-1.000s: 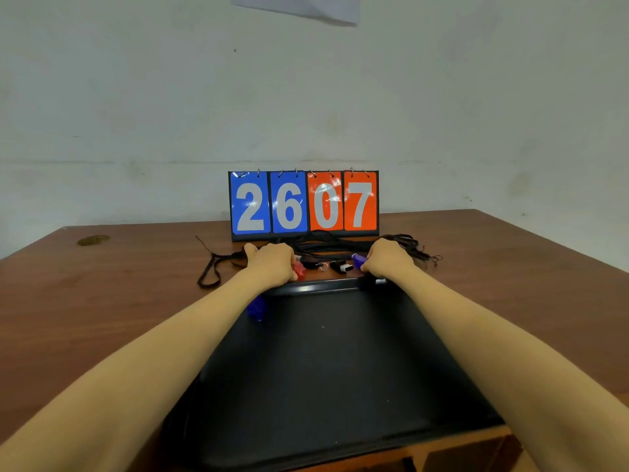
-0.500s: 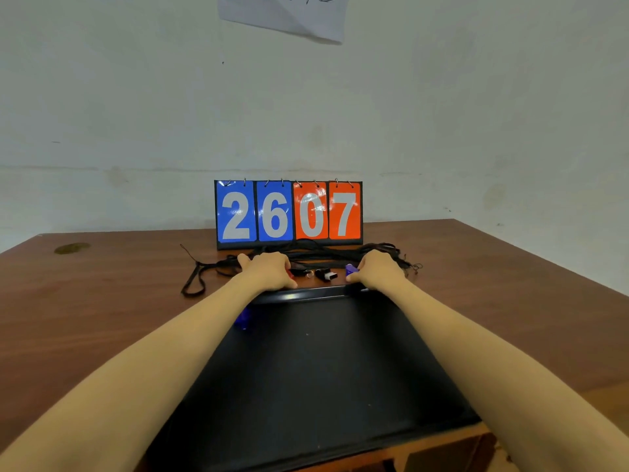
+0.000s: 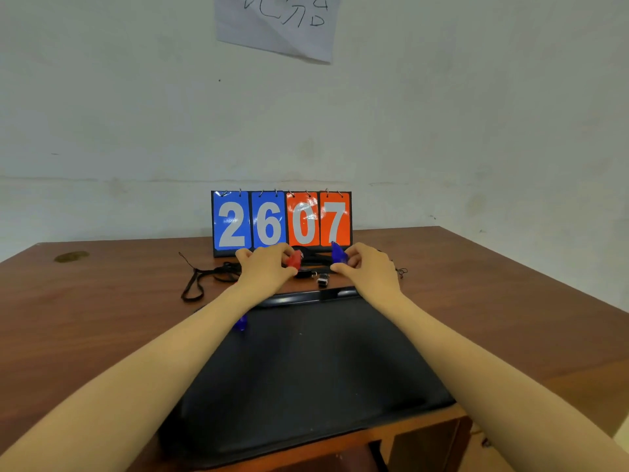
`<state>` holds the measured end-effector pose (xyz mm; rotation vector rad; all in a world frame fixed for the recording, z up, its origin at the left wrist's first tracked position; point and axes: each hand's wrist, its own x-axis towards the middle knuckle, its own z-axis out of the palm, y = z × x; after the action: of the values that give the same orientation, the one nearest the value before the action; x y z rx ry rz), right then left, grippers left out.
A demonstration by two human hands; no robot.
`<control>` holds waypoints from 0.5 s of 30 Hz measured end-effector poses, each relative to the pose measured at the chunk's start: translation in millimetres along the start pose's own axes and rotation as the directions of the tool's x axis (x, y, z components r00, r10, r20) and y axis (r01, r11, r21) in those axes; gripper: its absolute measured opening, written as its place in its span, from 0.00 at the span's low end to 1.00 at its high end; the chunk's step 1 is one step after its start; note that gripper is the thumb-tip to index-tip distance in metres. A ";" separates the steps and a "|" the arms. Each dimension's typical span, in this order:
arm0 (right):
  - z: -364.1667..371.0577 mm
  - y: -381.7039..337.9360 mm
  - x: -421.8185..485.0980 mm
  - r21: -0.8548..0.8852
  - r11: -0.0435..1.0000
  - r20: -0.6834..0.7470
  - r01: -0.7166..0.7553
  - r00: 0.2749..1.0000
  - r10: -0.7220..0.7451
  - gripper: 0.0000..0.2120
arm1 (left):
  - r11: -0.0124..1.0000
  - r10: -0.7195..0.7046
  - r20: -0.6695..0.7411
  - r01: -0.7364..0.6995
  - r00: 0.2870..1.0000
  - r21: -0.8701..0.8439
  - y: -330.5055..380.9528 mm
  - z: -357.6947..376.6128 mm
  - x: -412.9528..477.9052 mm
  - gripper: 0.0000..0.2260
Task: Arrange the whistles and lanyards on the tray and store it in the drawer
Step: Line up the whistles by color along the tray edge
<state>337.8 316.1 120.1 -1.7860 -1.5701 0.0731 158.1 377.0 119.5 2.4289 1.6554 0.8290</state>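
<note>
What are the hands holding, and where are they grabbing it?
The left hand pinches a red whistle by its left side; the right hand pinches a blue whistle by its lower end.

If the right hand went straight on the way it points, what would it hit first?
Probably the scoreboard, close behind the blue whistle that the right hand pinches; depth is unclear.

At the near edge of the desk (image 3: 102, 318), the tray (image 3: 306, 369). Just behind its far rim, tangled lanyards (image 3: 224, 271), with a loop off to the left. Above the tangle, side by side, the left grip (image 3: 265, 269) around the left whistle (image 3: 294, 259) and the right grip (image 3: 369, 269) around the right whistle (image 3: 338, 253). Between them, on the desk, the middle whistle (image 3: 322, 279). At the tray's left edge, beside the left forearm, another whistle (image 3: 240, 323); in or out, unclear. Behind everything, upright, the scoreboard (image 3: 281, 221).
</note>
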 end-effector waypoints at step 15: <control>41.2 -75.8 -70.0 -0.185 0.963 0.324 0.196 0.937 -0.129 0.20 | 0.892 -0.214 -0.043 0.177 0.976 -0.415 -64.4 -60.6 -117.3 0.21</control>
<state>236.9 272.7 103.2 -1.8678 -2.0127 0.1120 44.0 286.1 102.6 1.9348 1.5310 1.1304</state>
